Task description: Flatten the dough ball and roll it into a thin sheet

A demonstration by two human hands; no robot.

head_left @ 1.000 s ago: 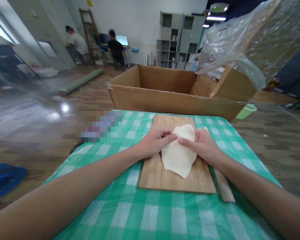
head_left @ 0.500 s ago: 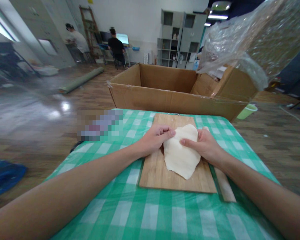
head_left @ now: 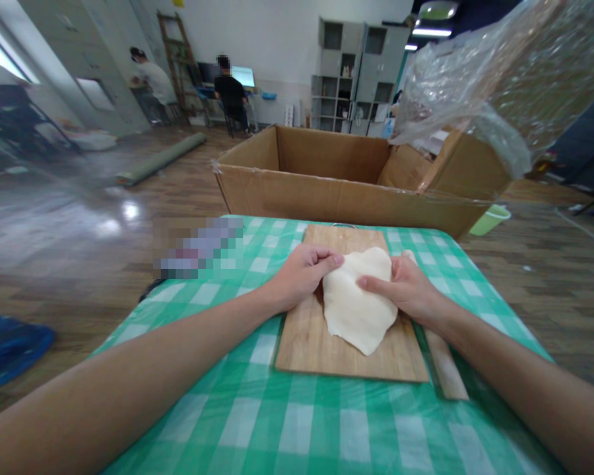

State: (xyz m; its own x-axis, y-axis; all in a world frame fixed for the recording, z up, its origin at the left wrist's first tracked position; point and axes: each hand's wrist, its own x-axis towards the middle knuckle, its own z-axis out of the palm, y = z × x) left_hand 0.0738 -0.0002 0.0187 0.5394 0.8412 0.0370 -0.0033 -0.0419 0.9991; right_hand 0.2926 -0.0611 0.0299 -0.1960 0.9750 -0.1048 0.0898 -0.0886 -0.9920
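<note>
A flat, pale sheet of dough (head_left: 357,309) lies on a wooden cutting board (head_left: 317,343) on the green checked tablecloth (head_left: 257,422). My left hand (head_left: 301,276) pinches the dough's upper left edge. My right hand (head_left: 408,290) grips its upper right edge, thumb on top. The far part of the dough is lifted a little between the two hands. A wooden rolling pin (head_left: 443,369) lies along the board's right side, partly under my right forearm.
A large open cardboard box (head_left: 336,175) stands just beyond the table's far edge, with crumpled clear plastic (head_left: 495,86) above its right side. A green bucket (head_left: 490,221) sits on the floor at right. Two people work at desks far back left.
Both hands have gathered the dough's far edge and drawn it slightly right and up. The dough's outline has shifted a little; the board has stayed put.
</note>
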